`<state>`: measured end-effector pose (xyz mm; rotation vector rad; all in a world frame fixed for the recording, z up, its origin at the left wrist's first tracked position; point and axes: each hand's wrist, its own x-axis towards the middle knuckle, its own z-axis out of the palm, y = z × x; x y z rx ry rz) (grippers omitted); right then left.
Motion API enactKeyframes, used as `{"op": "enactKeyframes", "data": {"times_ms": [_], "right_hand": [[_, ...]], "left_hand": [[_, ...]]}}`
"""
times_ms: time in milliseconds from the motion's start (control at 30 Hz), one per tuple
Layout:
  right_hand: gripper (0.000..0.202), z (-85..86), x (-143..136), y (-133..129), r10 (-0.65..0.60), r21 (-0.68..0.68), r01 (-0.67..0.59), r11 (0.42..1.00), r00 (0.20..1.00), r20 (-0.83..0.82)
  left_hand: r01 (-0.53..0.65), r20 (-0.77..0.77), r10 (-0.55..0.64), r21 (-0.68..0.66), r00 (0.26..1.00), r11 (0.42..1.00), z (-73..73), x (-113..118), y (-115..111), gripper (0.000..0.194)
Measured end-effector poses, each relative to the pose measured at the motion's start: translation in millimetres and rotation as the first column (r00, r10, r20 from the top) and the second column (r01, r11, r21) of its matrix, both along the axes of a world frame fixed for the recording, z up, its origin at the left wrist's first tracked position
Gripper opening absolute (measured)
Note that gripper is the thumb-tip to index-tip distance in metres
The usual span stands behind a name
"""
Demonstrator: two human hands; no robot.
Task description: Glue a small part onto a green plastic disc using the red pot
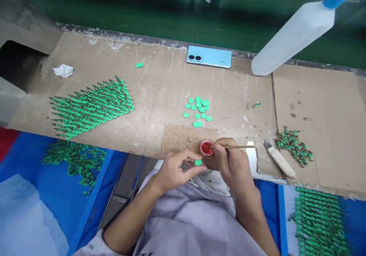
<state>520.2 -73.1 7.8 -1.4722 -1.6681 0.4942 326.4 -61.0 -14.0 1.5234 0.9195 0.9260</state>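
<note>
Paint loading looks like the step in hand: the right hand (233,164) pinches a thin brush (241,147), its tip dipped in a small red paint pot (206,148) at the near edge of the cardboard-covered bench (160,84). The left hand (174,170) holds a green disc (198,162) clamped between thumb and fingertips, just beside the pot. Next, I judge, the wet tip must meet the disc's face steadily. More loose discs (198,111) lie farther back.
</note>
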Motion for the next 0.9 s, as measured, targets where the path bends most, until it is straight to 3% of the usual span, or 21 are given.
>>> {"op": "enactKeyframes", "data": {"times_ms": [233,433,600,900], "right_hand": [[0.026,0.9,3,-5,0.014,0.057,-0.007,0.998,0.994,-0.107],[0.015,4.0,4,-18,0.217,0.151,-0.169,0.974,0.889,-0.403],[0.016,10.9,0,-23,0.311,0.125,-0.285,0.95,0.875,-0.371],[0.017,10.9,-1,-24,0.312,0.077,-0.305,0.949,0.878,-0.363]], "left_hand": [[-0.011,0.0,0.011,-0.031,1.0,0.999,-0.5,2,1,0.025],[-0.017,0.029,0.02,-0.091,0.999,0.996,1.2,2,0,0.031],[0.0,0.072,0.008,-0.098,0.997,0.995,2.7,2,1,0.027],[0.011,0.073,-0.004,-0.092,0.997,0.996,2.1,2,2,0.029]]}}
